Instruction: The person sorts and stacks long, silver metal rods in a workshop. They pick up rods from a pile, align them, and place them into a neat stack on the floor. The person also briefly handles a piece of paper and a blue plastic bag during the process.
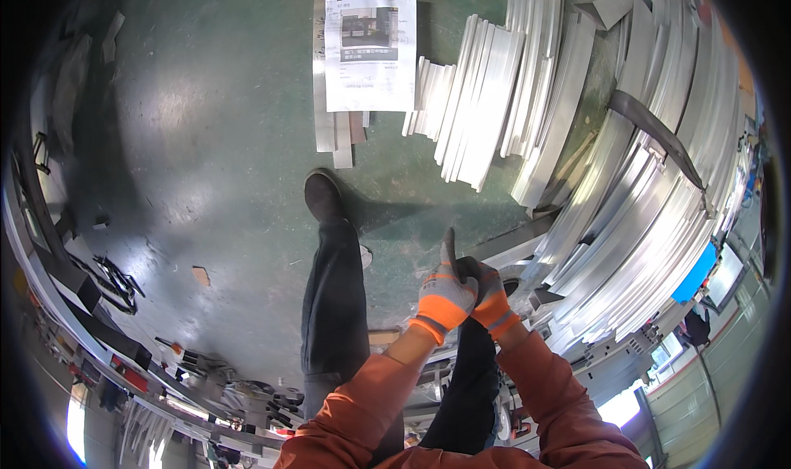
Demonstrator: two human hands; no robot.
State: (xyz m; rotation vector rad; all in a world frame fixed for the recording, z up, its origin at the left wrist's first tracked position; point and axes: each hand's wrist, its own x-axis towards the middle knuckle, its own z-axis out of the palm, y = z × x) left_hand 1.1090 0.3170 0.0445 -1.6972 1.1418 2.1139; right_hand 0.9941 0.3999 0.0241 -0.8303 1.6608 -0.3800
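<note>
Both my hands meet in front of my body, in grey work gloves with orange cuffs and dark fingers. My left hand (pixel 446 293) has one finger stretched out away from me; its other fingers are partly covered. Pressed against it, my right hand (pixel 489 294) has its fingers closed around the finger side of the left glove. I see no tool or part between them. Beyond the hands, a printed sheet (pixel 371 86) with a dark picture lies on flat metal strips (pixel 343 143). Stacked silvery metal profiles (pixel 478 98) lie to its right.
Long bundled profiles (pixel 651 246) fill the right side, with a dark strap (pixel 659 131) across them. My dark shoe (pixel 322 195) stands on the green floor (pixel 206 139). Black cables (pixel 115 283) and a metal rack (pixel 70 304) are at left. Tools and parts (pixel 239 395) lie at lower left.
</note>
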